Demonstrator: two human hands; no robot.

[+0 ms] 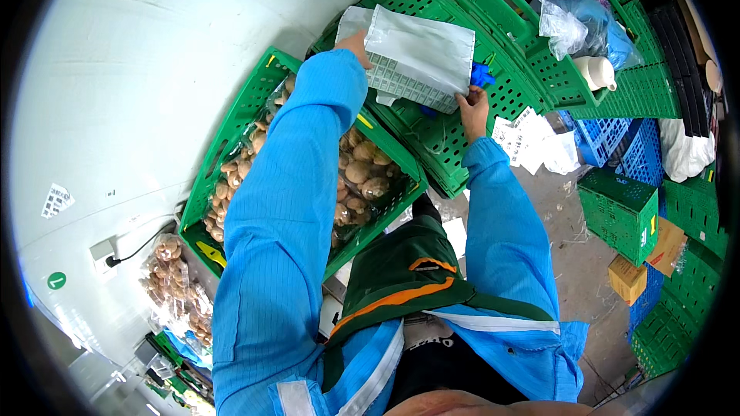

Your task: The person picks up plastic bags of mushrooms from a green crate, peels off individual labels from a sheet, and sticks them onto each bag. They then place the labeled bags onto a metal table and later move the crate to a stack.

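My left hand [355,49] grips the left edge of a stack of label sheets [413,78], its fingertips partly hidden by the paper. At the lower right corner, my right hand [475,110] pinches the same sheets between thumb and fingers. Rows of small printed labels cover the lower part. A blank white sheet [422,40] curls over the top part. The sheets lie over an upturned green plastic crate [451,150] with round holes. A bright blue crumpled item [481,75], possibly a glove, shows beside their right edge.
Beneath my left arm stands a green crate [199,196] of bagged mushrooms [358,170]. Another mushroom bag [170,266] sits by the wall [144,69]. Printed papers [535,138] lie at right, near a green crate [618,208] and cardboard box [627,280]. A white bottle [595,72] stands upper right.
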